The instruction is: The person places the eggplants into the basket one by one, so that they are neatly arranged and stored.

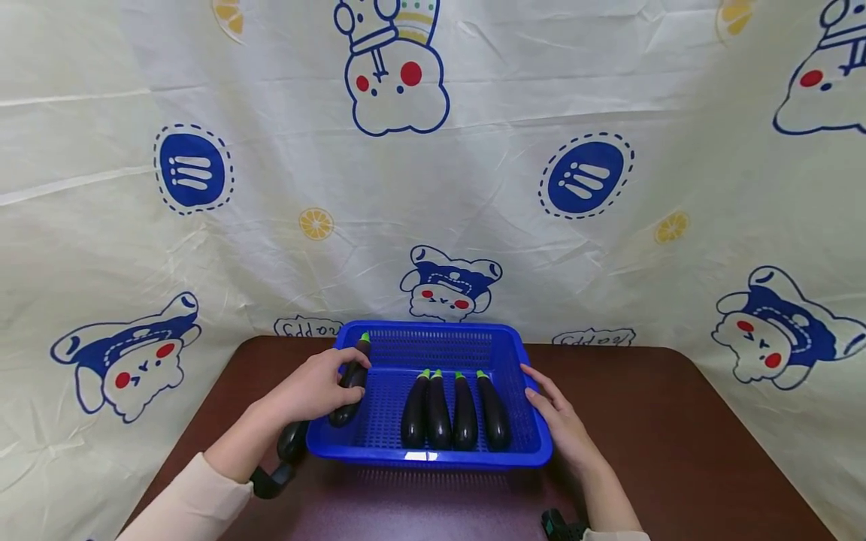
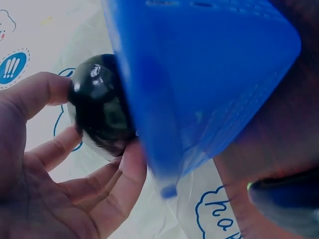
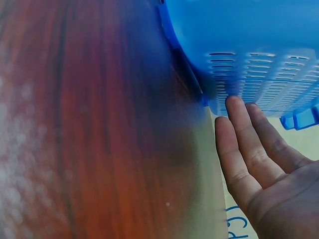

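Note:
My left hand (image 1: 325, 385) grips a dark purple eggplant (image 1: 352, 379) with a green stem end, over the left side of a blue plastic basket (image 1: 433, 456). In the left wrist view the thumb and fingers wrap round the glossy eggplant (image 2: 99, 102), right beside the basket's rim. Several more eggplants (image 1: 464, 413) lie side by side in the basket, stems pointing away from me. My right hand (image 1: 564, 421) rests with extended fingers against the basket's right side. The right wrist view shows its fingertips (image 3: 233, 105) at the slotted outer wall.
Another eggplant (image 1: 292, 442) lies on the brown table (image 1: 629, 421) left of the basket, partly hidden by my left forearm. A pale cloth (image 1: 473, 188) with cartoon prints hangs behind the table's far edge.

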### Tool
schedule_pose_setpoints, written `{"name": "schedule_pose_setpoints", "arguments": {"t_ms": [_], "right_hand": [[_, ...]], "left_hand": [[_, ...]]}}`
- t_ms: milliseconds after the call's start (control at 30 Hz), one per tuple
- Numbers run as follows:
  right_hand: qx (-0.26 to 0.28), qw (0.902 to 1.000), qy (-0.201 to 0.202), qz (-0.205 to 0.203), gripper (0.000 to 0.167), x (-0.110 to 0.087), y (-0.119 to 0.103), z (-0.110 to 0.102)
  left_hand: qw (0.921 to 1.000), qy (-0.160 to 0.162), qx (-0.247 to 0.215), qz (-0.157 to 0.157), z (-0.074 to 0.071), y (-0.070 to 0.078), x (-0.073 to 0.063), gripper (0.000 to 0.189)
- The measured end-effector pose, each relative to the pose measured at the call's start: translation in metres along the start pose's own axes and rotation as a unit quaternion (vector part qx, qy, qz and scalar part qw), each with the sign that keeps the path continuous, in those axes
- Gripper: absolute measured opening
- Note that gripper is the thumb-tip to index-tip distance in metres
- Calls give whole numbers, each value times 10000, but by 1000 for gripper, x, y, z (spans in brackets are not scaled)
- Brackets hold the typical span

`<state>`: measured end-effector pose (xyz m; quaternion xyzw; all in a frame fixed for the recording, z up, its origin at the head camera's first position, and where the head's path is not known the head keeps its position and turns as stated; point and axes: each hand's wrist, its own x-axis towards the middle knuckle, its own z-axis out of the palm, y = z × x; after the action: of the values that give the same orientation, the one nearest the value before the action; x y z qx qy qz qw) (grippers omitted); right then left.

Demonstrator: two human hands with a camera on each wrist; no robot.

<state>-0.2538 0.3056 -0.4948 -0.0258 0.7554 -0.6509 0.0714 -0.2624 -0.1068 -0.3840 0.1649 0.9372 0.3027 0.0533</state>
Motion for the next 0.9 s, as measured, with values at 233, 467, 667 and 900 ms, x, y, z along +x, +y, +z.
{"name": "schedule_pose_setpoints", "arguments": {"t_ms": [233, 467, 667, 900], "right_hand": [[50, 10000, 16, 56, 52, -1, 1, 3], [116, 9999, 8, 29, 53, 2, -1, 3], [133, 9999, -33, 100, 54, 4, -3, 5], [-40, 9998, -37, 174, 56, 5, -1, 4]], "left_hand": [[10000, -47, -20, -80, 13, 0, 1, 38], [9996, -17, 266, 122, 22, 4, 6, 41], [9995, -41, 317, 12, 30, 4, 12, 42], [9986, -251, 452, -101, 36, 2, 18, 44]]}}
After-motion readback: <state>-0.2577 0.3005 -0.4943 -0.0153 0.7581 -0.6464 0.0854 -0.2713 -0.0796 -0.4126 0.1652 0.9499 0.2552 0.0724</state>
